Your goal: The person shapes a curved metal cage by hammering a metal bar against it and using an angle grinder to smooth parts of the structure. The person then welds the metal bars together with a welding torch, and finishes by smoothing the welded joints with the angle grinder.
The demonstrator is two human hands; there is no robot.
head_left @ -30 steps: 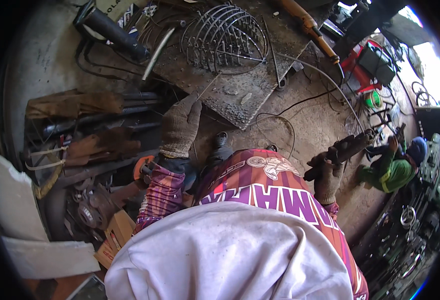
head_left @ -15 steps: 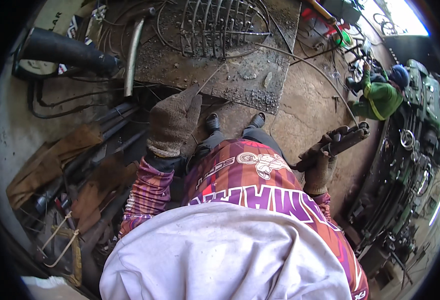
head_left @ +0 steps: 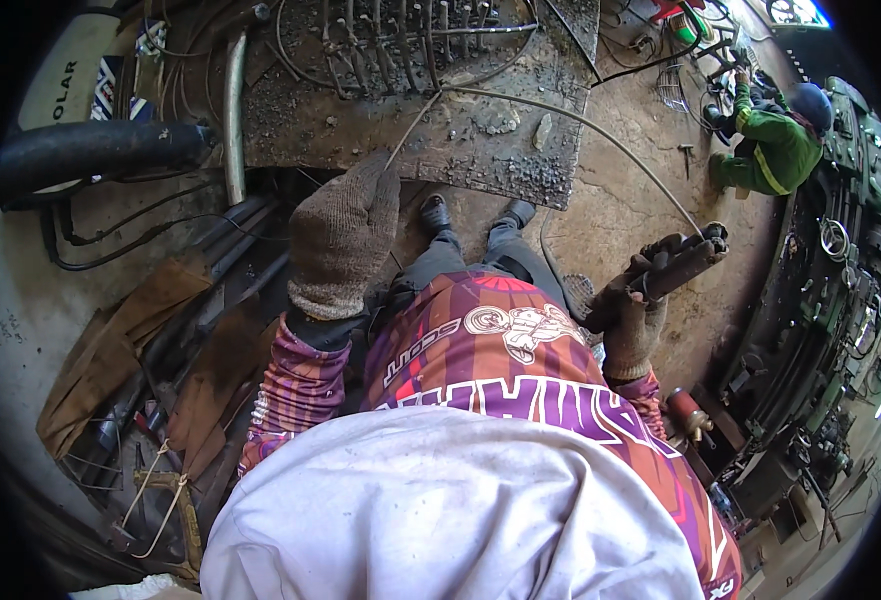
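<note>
L hand (head_left: 345, 235) pinches thin rod (head_left: 415, 128), R hand (head_left: 636, 335) grips dark tool (head_left: 685, 266); prob best steady rod nr wire cage (head_left: 403, 45) ahead of L.

left glove (head_left: 345, 245): brown | jersey (head_left: 425, 345): orange, purple stripes | cloth (head_left: 460, 500): whitish | co-worker's top (head_left: 785, 150): green, yellow band

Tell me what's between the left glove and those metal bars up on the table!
In the head view, a thin rod slants from the left hand toward the metal bars, over the gritty tabletop.
</note>
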